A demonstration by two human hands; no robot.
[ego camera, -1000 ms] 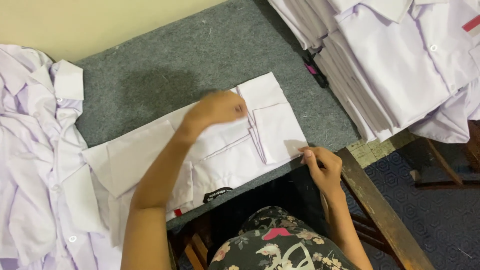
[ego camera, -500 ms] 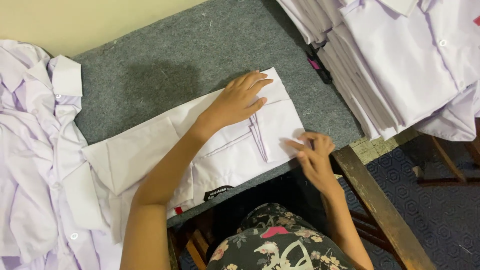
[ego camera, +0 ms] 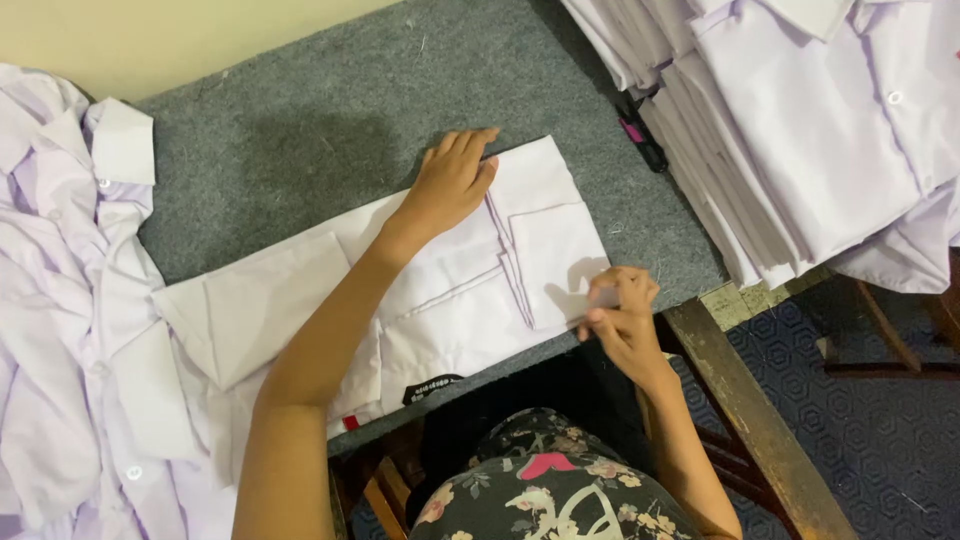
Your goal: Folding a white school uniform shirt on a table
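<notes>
Item, white shirt [ego camera: 440,290] on the grey table [ego camera: 300,150]: partly folded, my left hand [ego camera: 455,180] flat and open on its far edge, my right hand [ego camera: 620,315] pinching its near corner; creased heap [ego camera: 60,300] left, folded stack [ego camera: 800,130] right.

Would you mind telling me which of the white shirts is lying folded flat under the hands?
The middle shirt on the grey mat: left hand presses it, right hand pinches its edge. Others lie crumpled left or stacked right.

Folded shirt [ego camera: 450,290] lies on desk [ego camera: 300,150]; loose shirts [ego camera: 60,300] at left, stacked shirts [ego camera: 800,130] at right.
</notes>
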